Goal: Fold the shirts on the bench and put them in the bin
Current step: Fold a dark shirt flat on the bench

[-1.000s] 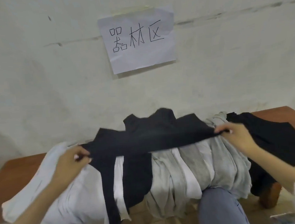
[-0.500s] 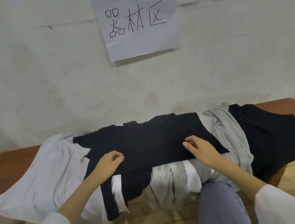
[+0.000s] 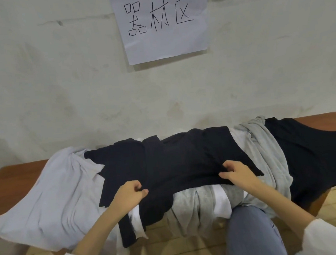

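Black shirt point(image 3: 177, 158) spread atop clothes pile on bench point(image 3: 12, 175). Left hand point(image 3: 128, 197) and right hand point(image 3: 239, 172), fingers curled, pinch shirt's near edge.

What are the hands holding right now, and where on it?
The left hand and the right hand each pinch the black shirt at its near edge.

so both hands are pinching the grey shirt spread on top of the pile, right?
No. In the head view the left hand and right hand pinch the black shirt spread on top of the pile; the grey shirts lie beneath it.
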`<state>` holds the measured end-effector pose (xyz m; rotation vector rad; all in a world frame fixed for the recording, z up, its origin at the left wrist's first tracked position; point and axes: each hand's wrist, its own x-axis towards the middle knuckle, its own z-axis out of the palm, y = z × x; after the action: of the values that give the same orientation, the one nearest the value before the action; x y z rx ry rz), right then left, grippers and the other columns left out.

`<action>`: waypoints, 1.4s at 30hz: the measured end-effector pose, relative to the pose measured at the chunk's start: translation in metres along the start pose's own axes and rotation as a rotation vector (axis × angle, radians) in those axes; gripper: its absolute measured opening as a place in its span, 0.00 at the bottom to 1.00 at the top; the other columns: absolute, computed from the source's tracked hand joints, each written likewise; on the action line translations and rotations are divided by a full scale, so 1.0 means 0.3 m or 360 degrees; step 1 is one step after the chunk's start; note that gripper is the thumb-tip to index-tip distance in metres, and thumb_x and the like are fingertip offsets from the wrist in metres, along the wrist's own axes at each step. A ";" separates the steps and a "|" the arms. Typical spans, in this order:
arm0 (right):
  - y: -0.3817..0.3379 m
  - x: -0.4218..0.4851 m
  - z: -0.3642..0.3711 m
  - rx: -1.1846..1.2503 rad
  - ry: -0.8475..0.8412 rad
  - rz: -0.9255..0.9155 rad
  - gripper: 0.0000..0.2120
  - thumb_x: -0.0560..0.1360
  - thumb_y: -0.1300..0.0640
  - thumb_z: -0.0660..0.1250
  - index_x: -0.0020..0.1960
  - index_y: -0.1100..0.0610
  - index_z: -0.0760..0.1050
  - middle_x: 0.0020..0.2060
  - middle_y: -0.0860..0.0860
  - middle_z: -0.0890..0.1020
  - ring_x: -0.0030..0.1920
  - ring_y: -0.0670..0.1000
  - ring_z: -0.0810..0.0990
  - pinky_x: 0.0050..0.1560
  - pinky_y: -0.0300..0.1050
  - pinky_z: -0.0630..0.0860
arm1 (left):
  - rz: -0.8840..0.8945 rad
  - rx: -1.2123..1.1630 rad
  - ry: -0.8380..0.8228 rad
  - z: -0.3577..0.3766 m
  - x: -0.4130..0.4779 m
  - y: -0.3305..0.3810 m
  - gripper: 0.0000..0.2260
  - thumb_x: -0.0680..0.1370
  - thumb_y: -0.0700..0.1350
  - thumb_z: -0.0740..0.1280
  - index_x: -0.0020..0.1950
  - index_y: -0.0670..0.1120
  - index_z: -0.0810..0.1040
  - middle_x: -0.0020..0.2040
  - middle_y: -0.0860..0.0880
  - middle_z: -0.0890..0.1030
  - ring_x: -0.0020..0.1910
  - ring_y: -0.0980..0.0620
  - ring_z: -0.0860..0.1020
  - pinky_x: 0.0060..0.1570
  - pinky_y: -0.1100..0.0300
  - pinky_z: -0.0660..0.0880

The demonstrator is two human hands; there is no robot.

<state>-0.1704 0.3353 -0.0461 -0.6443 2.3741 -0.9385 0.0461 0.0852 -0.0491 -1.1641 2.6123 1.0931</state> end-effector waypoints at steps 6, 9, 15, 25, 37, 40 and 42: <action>-0.073 0.053 0.014 -0.0234 0.0301 0.0005 0.17 0.77 0.42 0.61 0.55 0.56 0.71 0.42 0.49 0.78 0.42 0.49 0.77 0.42 0.45 0.73 | 0.0111 0.0108 0.0303 -0.009 0.053 0.061 0.10 0.79 0.53 0.62 0.50 0.47 0.75 0.41 0.49 0.80 0.37 0.55 0.77 0.35 0.64 0.68; -0.161 0.154 0.016 -0.0233 0.0491 -0.0100 0.21 0.79 0.46 0.59 0.66 0.57 0.67 0.57 0.55 0.75 0.55 0.55 0.76 0.53 0.49 0.72 | 0.0253 0.0233 0.0586 -0.052 0.191 0.099 0.12 0.81 0.42 0.57 0.59 0.44 0.78 0.53 0.45 0.80 0.50 0.48 0.78 0.48 0.59 0.72; -0.263 0.341 0.093 -0.0895 0.0154 -0.0550 0.26 0.82 0.44 0.51 0.76 0.55 0.56 0.75 0.55 0.59 0.75 0.56 0.55 0.73 0.53 0.54 | 0.0425 0.1073 0.0304 -0.058 0.411 0.141 0.23 0.81 0.43 0.53 0.77 0.52 0.59 0.66 0.45 0.68 0.62 0.45 0.68 0.60 0.52 0.66; -0.204 0.463 0.095 -0.0428 0.0529 -0.0310 0.12 0.78 0.57 0.62 0.60 0.55 0.76 0.58 0.53 0.77 0.60 0.56 0.74 0.62 0.54 0.71 | -0.0036 -0.0500 0.0254 -0.078 0.535 0.229 0.22 0.77 0.44 0.67 0.70 0.44 0.68 0.55 0.46 0.77 0.58 0.44 0.76 0.61 0.51 0.71; -0.204 0.424 0.155 -0.0657 0.0899 -0.0562 0.20 0.81 0.54 0.58 0.71 0.59 0.66 0.70 0.57 0.67 0.72 0.58 0.63 0.70 0.54 0.62 | 0.0289 0.0372 0.0941 0.020 0.433 0.236 0.20 0.79 0.44 0.60 0.70 0.43 0.67 0.68 0.39 0.68 0.66 0.39 0.68 0.63 0.45 0.66; -0.168 0.393 0.188 -0.0990 0.0397 -0.0550 0.26 0.82 0.45 0.48 0.75 0.57 0.59 0.75 0.53 0.61 0.77 0.54 0.52 0.75 0.57 0.48 | 0.0707 0.0813 0.0690 0.138 0.348 0.242 0.28 0.79 0.60 0.46 0.74 0.48 0.65 0.75 0.41 0.61 0.75 0.40 0.58 0.72 0.41 0.53; -0.150 0.398 0.178 -0.1018 0.0166 -0.0469 0.29 0.81 0.41 0.45 0.77 0.55 0.54 0.76 0.51 0.57 0.77 0.52 0.48 0.75 0.56 0.43 | 0.0537 0.0948 0.0361 0.193 0.334 0.223 0.34 0.75 0.66 0.35 0.78 0.53 0.50 0.79 0.46 0.50 0.77 0.44 0.46 0.73 0.43 0.41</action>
<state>-0.2184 0.2101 -0.0806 -1.2322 2.7266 -0.2971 -0.0820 0.0908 -0.0874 -0.7655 3.0540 0.1570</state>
